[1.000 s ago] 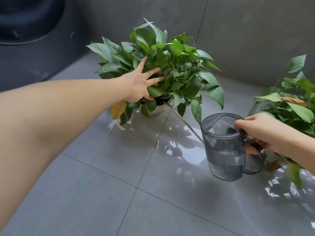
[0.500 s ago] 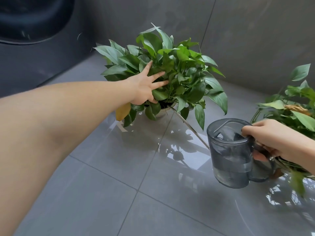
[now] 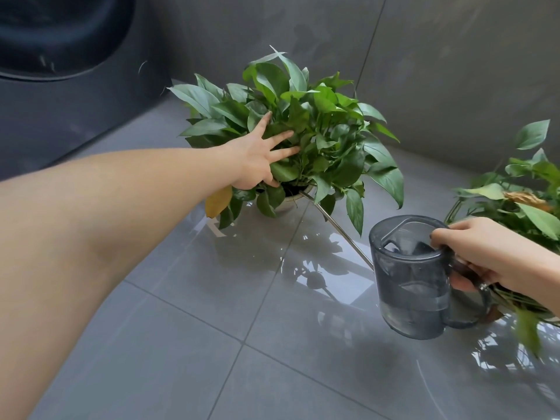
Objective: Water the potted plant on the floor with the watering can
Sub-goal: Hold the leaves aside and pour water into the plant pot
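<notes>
A leafy green potted plant stands in a pale pot on the grey floor tiles near the corner. My left hand is spread open with fingers apart, pressing the leaves back on the plant's left side. My right hand grips the handle of a translucent grey watering can holding some water. The can's thin metal spout reaches up and left to the pot's rim under the leaves.
A second plant with a dried brown leaf sits at the right edge, behind my right hand. Grey tiled walls close the corner. A dark rounded appliance fills the upper left. The glossy floor is wet with reflections.
Between the frames the view shifted, so plant and can sit lower and further right. My left hand stays on the leaves; the spout stays at the pot's rim.
</notes>
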`<state>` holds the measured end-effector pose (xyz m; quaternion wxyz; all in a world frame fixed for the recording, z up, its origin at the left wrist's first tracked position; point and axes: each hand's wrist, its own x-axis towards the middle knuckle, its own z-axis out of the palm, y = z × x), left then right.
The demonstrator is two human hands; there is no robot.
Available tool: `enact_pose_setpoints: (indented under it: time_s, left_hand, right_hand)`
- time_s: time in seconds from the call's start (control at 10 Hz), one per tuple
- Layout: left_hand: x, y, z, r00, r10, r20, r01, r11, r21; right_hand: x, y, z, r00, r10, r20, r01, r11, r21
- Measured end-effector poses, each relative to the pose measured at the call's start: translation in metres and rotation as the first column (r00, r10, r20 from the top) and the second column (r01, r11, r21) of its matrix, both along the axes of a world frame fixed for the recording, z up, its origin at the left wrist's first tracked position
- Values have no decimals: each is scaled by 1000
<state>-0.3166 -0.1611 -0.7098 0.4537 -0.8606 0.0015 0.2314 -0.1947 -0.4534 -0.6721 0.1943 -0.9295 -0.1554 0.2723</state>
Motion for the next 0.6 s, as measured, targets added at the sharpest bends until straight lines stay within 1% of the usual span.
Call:
enact_pose_setpoints:
  time_s: [0.6]
  left_hand:
    - [1,0,1,1000,6,-10,-6,1000,-2]
  right_hand:
    - [6,-1,-1,1000,-16,-13,16,1000,-13]
